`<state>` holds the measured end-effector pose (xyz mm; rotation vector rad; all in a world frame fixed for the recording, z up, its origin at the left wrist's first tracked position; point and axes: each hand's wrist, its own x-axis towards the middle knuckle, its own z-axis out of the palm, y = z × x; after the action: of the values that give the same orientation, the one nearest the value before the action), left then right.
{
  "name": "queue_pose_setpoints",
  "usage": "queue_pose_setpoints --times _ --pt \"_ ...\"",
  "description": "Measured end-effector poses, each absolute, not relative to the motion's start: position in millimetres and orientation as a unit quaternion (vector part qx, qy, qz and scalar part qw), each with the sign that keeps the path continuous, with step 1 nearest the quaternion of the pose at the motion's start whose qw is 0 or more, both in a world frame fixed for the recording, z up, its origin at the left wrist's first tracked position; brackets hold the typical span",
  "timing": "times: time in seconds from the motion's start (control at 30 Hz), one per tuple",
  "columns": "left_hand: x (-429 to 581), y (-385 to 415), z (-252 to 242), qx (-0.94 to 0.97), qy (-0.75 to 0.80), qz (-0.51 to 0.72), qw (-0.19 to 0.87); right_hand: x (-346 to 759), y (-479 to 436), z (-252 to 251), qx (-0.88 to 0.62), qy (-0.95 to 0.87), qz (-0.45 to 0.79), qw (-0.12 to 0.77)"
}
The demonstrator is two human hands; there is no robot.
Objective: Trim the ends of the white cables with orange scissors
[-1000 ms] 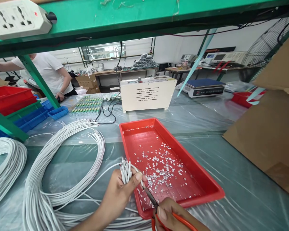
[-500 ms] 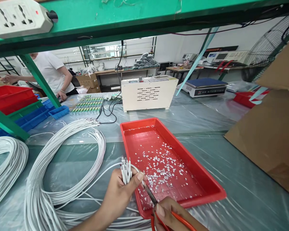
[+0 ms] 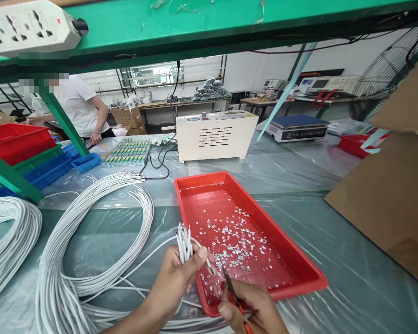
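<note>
My left hand (image 3: 176,273) is closed around a bundle of white cables (image 3: 184,243), their cut ends pointing up. One white cable bends over to the right, and its end (image 3: 211,269) shows dark inner wire beyond my thumb and fingers. My right hand (image 3: 252,304) grips orange-handled scissors (image 3: 232,290), dark blades pointing up and left. The blades are a short way right of that cable end, apart from it. Beneath both hands lies the near end of a red tray (image 3: 292,250), scattered with small white and silvery scraps (image 3: 234,246).
Coiled white cables (image 3: 52,260) lie at left, with another coil (image 3: 14,241) beyond. A cream machine (image 3: 214,139) stands behind the tray, a scale (image 3: 295,129) to its right. Cardboard (image 3: 386,208) borders the right side. A green shelf beam (image 3: 209,23) crosses overhead. A person (image 3: 81,106) stands at back left.
The scissors have come away from the cable end, moving right and down, and their angle has turned. The bent cable's end is now exposed. My left hand has barely moved.
</note>
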<state>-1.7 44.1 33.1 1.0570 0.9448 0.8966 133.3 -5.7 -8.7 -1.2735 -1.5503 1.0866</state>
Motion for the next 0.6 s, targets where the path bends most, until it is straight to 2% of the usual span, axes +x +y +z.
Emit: queue_pose_setpoints --times 0.23,0.47,0.6 --pt "0 40 34 0.532 0.45 0.384 0.606 146 -4 2 -0.551 -0.604 0.323 0.477" --pt "2 34 28 0.577 0.466 0.332 0.583 154 2 8 -0.518 -0.681 0.31 0.415" --pt "4 31 24 0.567 0.471 0.333 0.588 151 1 2 -0.516 -0.684 0.303 0.417"
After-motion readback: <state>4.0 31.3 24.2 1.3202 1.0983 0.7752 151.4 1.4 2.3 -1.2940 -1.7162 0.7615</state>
